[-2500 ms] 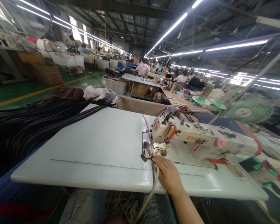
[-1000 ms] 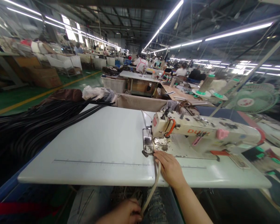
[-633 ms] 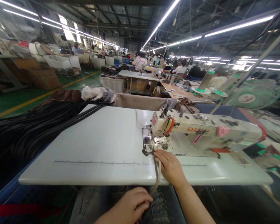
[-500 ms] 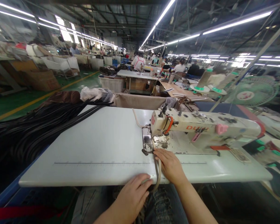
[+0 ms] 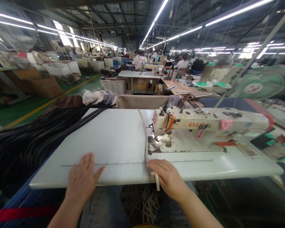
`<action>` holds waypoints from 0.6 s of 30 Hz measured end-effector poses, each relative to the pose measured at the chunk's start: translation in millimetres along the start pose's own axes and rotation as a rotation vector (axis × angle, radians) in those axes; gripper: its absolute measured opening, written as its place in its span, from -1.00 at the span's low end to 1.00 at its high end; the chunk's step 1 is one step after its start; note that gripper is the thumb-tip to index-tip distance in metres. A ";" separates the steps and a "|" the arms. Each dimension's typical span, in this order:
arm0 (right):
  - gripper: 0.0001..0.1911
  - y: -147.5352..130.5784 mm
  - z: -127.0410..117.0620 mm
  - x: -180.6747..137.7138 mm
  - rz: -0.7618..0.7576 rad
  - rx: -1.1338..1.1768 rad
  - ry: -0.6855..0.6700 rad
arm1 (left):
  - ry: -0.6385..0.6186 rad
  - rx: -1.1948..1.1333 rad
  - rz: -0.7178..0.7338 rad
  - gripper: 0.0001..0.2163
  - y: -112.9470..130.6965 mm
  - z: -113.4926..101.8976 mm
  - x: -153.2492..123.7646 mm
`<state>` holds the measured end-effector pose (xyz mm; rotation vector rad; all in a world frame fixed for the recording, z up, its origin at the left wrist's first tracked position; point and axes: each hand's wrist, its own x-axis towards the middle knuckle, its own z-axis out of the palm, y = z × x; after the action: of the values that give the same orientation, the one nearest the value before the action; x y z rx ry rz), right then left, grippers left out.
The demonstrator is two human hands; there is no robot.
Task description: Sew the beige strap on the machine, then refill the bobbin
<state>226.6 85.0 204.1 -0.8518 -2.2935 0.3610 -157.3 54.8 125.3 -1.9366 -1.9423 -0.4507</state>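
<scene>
Right hand (image 5: 169, 177) sits at the front edge of the white bench (image 5: 114, 136), fingers curled over a pale beige strap (image 5: 157, 183) whose free end dangles just past the edge, while the rest of it runs up the bench and under the head of the cream sewing machine (image 5: 204, 125). It is a light pinch rather than a firm grasp, so the strap could slide sideways and feed in crooked if that hand drifts. Left hand (image 5: 83, 177) lies flat and released on the bench, palm down, fingers spread, holding nothing and well apart from the strap, so nothing steadies that side. The risk to watch is the needle area (image 5: 159, 138): the right hand's fingertips are near the plate, and following the strap in too far would bring them under the foot. Off to the left, a heap of black straps (image 5: 26, 139) spills onto the bench corner and could snag or drag if anything is swept that way.
</scene>
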 end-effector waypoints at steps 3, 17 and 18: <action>-0.69 -34.8 8.2 3.9 -0.071 0.181 -0.136 | 0.088 0.028 -0.163 -0.24 -24.8 -5.3 -7.2; -0.63 29.8 -24.5 -34.6 0.282 -0.109 0.198 | 0.074 -0.338 0.362 -0.57 71.8 -26.1 -85.1; -0.64 42.3 -30.0 -39.8 0.305 -0.183 0.241 | 0.013 -0.382 0.395 -0.63 74.8 -25.1 -91.5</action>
<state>289.7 91.3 187.9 -1.2719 -1.9969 0.1686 -82.2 -37.2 102.8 -2.4729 -1.4856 -0.7550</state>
